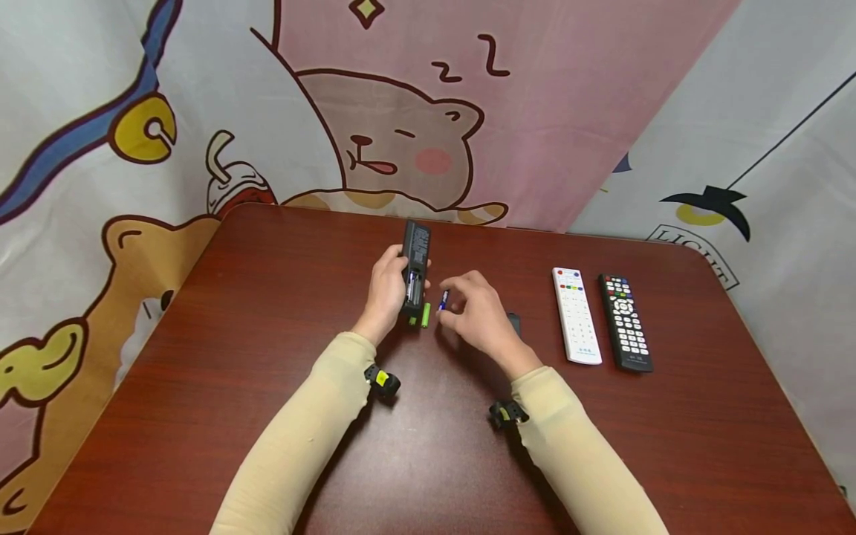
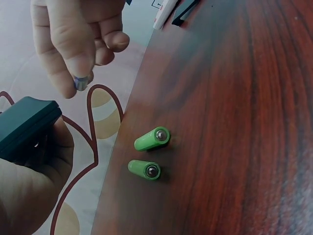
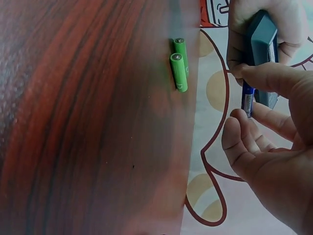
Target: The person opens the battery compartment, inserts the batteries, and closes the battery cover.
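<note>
My left hand point(image 1: 383, 288) grips a black remote control point(image 1: 417, 249), its back turned up and its battery compartment uncovered. Something silvery shows inside the compartment. To the right of it, my right hand point(image 1: 478, 312) pinches a small blue battery point(image 1: 444, 300) between thumb and fingers; the right wrist view shows this battery point(image 3: 248, 100) upright, overlapping the remote. Two green batteries point(image 2: 152, 139) lie side by side on the table, just below the remote's near end.
A white remote point(image 1: 576, 316) and another black remote point(image 1: 625, 323) lie face up at the right. Partly hidden behind my right hand is a flat dark piece point(image 1: 514, 322). A patterned cloth point(image 1: 401, 141) hangs behind the brown table point(image 1: 414, 468).
</note>
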Demonstrator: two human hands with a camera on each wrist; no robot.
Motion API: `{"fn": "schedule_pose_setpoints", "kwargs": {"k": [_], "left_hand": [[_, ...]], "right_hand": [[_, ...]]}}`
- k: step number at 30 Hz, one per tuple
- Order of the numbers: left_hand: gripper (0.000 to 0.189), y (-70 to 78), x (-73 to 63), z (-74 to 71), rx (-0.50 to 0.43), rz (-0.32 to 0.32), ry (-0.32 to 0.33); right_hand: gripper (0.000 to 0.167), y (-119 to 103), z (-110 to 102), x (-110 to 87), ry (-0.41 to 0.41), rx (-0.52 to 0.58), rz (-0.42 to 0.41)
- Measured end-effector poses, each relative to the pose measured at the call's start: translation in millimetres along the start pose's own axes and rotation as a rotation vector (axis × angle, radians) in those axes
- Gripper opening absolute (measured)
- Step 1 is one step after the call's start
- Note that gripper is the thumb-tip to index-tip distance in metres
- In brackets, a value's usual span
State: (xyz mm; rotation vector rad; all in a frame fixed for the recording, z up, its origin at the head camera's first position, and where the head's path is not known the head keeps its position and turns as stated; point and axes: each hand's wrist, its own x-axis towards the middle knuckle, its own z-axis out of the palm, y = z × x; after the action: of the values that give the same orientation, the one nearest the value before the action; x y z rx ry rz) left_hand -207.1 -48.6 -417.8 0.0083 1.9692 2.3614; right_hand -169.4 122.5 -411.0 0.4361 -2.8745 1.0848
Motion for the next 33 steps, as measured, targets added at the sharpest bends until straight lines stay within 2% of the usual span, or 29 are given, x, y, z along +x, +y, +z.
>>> {"fn": "schedule_pose_setpoints", "kwargs": {"k": [13, 33], "left_hand": [[0.037, -1.3, 0.8, 0.6, 0.032, 0.013, 0.009], [0.037, -1.6, -0.7, 1.5, -0.008, 0.005, 0.008]], "right_hand": [[0.045, -3.8, -1.4, -1.5, 0.052, 0.056, -0.068], [0.041, -9.6, -0.1, -2.6, 0.073, 0.138, -0.144]]}}
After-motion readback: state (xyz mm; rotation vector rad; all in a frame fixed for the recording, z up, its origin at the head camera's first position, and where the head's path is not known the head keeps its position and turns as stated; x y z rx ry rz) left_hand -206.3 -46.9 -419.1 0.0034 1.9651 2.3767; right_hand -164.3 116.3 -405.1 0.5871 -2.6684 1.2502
